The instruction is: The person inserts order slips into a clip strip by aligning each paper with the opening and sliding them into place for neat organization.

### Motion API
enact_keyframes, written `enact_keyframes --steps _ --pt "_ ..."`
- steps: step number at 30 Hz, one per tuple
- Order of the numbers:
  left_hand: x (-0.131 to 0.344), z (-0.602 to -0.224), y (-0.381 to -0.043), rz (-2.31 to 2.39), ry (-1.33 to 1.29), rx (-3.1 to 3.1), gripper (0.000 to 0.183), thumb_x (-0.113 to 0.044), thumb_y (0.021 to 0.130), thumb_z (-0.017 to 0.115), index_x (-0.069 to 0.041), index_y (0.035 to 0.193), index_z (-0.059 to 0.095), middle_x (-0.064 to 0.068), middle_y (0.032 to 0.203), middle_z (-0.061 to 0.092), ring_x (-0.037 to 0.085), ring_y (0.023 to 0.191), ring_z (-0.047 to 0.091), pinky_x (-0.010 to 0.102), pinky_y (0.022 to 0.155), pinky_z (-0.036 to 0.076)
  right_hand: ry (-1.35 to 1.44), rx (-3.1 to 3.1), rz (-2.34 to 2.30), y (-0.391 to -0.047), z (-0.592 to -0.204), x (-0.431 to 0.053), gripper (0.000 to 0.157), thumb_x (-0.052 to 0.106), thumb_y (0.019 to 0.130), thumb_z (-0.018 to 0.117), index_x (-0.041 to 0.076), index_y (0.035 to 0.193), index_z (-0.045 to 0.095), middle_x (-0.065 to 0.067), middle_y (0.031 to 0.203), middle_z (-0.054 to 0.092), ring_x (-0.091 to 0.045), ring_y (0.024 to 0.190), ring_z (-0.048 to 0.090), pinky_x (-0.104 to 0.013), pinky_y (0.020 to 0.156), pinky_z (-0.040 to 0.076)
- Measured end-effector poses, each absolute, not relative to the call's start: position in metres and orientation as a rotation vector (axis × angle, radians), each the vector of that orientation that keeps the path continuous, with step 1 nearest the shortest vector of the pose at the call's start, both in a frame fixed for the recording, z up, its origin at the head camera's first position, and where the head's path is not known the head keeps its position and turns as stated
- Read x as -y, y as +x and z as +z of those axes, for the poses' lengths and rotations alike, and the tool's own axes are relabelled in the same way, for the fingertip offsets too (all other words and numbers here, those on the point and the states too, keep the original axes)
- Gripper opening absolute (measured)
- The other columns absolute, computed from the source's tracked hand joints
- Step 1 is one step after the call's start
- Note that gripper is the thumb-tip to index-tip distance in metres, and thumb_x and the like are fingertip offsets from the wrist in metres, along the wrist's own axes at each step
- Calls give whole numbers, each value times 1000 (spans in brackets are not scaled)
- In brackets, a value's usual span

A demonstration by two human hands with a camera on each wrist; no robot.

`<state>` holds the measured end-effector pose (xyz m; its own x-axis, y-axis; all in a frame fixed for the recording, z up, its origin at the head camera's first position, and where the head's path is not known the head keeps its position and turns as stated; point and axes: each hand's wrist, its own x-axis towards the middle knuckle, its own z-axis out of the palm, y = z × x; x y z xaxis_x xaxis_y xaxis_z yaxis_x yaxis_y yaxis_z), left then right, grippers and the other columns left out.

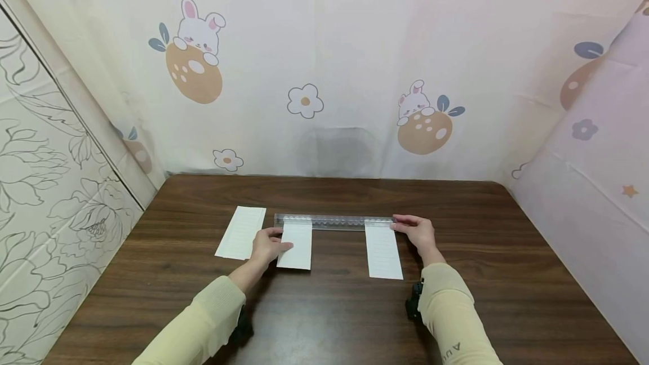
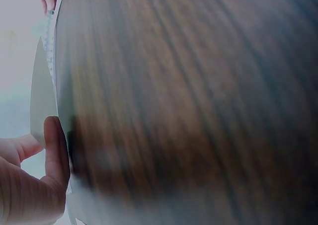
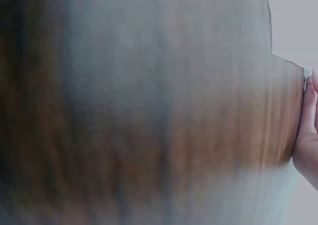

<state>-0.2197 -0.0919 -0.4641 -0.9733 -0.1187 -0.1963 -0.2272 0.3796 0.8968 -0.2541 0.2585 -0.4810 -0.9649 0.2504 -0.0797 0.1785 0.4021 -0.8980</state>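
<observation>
Pinches middle slip (image 1: 299,248) with left hand (image 1: 267,245) and clear ruler (image 1: 338,222) with right hand (image 1: 418,232), center frame. Has middle slip and right slip (image 1: 383,252) overlapping ruler, apparently placed; leaves left slip (image 1: 240,232) apart, left of center, seemingly unplaced.

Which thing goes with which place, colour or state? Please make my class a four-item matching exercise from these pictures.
Things
1. left hand
2. right hand
3. long strip
4. table

Places, colours and states
A. dark brown
B. at the right end of the long strip
C. transparent
D. holding the middle paper

Right pairs: 1-D; 2-B; 3-C; 4-A
</observation>
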Motion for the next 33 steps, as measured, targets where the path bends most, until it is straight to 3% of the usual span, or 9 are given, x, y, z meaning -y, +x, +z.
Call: enact_keyframes --steps 15,33 --pt "85 -468 -223 1725 -281 -2475 44 1 71 71 8 111 55 13 77 59 18 67 55 31 63 47 -404 2573 1630 -255 -482 -259 37 18 74 72 2 106 64 -15 110 59 -26 110 47 -40 95 31" --pt "72 -466 -222 1674 -330 -2517 45 -3 68 75 4 109 58 12 82 62 20 72 57 33 66 47 -409 2570 1652 -254 -481 -259 37 18 74 72 2 106 64 -15 111 59 -27 111 47 -40 96 31"
